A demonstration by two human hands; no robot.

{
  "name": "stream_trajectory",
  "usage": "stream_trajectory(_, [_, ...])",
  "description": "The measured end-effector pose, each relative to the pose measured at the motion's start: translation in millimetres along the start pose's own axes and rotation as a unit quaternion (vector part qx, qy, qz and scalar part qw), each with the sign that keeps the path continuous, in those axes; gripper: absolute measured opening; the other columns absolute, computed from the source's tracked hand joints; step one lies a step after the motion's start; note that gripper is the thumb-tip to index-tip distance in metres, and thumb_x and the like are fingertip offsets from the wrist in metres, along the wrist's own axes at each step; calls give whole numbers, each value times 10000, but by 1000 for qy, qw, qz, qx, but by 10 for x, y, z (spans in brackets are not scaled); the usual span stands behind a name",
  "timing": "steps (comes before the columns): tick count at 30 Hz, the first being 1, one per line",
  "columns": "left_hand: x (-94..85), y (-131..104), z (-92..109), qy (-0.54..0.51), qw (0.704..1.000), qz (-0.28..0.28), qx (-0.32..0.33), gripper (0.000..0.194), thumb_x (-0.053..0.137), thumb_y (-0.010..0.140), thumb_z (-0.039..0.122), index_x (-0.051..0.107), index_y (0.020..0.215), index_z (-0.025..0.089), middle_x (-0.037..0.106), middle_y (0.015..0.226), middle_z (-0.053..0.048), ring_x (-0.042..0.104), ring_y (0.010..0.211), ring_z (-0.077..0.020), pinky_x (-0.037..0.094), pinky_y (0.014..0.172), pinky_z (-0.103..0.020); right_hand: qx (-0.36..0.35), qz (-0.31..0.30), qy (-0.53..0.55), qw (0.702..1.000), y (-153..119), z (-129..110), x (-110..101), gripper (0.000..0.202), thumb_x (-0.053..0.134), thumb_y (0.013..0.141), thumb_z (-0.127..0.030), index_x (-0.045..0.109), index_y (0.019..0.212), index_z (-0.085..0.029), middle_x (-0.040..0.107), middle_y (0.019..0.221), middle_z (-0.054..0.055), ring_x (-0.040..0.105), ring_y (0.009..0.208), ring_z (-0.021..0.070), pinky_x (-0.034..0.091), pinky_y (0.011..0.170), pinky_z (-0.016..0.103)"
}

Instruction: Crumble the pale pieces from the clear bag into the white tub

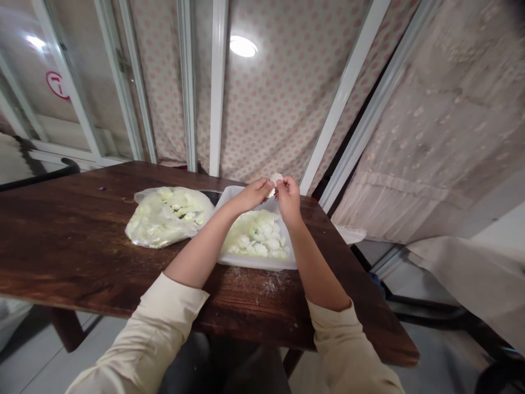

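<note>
White, ragged-edged and small, a piece [277, 178] is held up between both hands above the far part of a white tub [257, 264]. The left hand [253, 196] has its grip clamped on the piece from the left, thumb and fingers pinched together; the right hand [289, 198] grips it from the other side, fingertips close to those of the left. Exactly what the piece is, I cannot tell.

Beneath the forearms, the tub holds a heap of similar pale pieces [262, 234], white to yellowish green. To its left, a clear plastic bag [141, 232] lies on the dark wooden bench [74, 235], with more pale yellow-green pieces showing inside. White specks [268, 284] are scattered on the wood just in front of the tub. Cream sleeves [164, 317] are pushed up toward the elbows. Beyond the bench, a pink-dotted curtain [274, 115] hangs behind white-framed panes.
</note>
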State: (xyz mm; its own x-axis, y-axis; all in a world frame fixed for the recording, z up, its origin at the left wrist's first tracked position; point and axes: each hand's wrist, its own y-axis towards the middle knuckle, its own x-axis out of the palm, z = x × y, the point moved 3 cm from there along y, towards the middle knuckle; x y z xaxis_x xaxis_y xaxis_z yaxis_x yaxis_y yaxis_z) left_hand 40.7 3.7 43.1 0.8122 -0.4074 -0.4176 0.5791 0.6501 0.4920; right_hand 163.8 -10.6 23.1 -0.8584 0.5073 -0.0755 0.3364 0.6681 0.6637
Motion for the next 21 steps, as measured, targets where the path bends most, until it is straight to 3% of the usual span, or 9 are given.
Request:
stream_trajectory(5, [-26,30,-86,-39,999,-5,0,257,396,847,381,432,693,178,394,525,50,338,487,-81,278,501,-215,17,56,21,998,21,30,-52,204,458,793,-380,322,780,-229,440,653,-49,570,607,107,446,535,222])
stream_trajectory(13, [-100,56,-77,-26,997,69,7,356,441,808,424,367,568,172,287,496,62,259,479,-67,226,486,-218,-49,-6,-30,998,-55,-52,40,110,422,799,-323,400,845,-226,493,740,-28,560,611,88,450,561,222])
stream_trajectory(21, [-78,39,-65,-16,998,48,25,410,437,800,485,454,570,147,396,527,34,332,510,-75,253,509,-217,-10,-52,62,997,-107,-109,113,201,448,810,-330,307,932,-254,481,659,-68,531,542,88,424,491,208])
